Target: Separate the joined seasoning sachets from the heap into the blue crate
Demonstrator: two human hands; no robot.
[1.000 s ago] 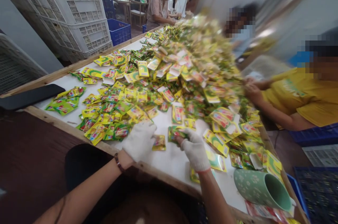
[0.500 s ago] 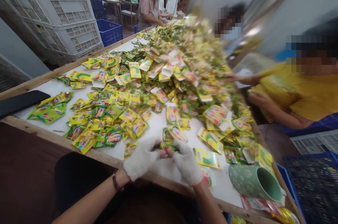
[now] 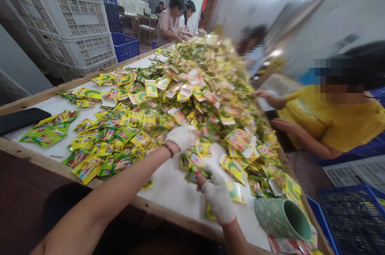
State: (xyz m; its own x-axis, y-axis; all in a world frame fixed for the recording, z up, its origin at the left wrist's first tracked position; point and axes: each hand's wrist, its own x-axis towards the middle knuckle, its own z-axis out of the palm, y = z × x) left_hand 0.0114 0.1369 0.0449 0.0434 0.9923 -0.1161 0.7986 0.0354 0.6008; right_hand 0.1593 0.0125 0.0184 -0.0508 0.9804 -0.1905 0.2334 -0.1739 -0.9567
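Observation:
My left hand point(image 3: 181, 138), in a white glove with bare fingertips, is stretched forward over the near edge of the heap of small yellow and green packets point(image 3: 144, 118). Its fingers are blurred against the heap, so their grip cannot be made out. Closer to me, my right hand point(image 3: 219, 197), gloved the same way, pinches a small green packet point(image 3: 192, 175) between thumb and fingers above the white tabletop point(image 3: 171, 191). Yellow card boxes point(image 3: 234, 168) lie just beyond and beside the right hand.
A green flowered cup point(image 3: 282, 217) lies on its side at the near right. A black phone point(image 3: 24, 120) rests at the left edge. White crates point(image 3: 81, 18) stand stacked at left. A person in a yellow shirt point(image 3: 333, 118) sits at right; others work at the far end.
My left hand has left the right hand and reached forward to the heap. My right hand stays near the front with the green packet. The view has tilted up slightly.

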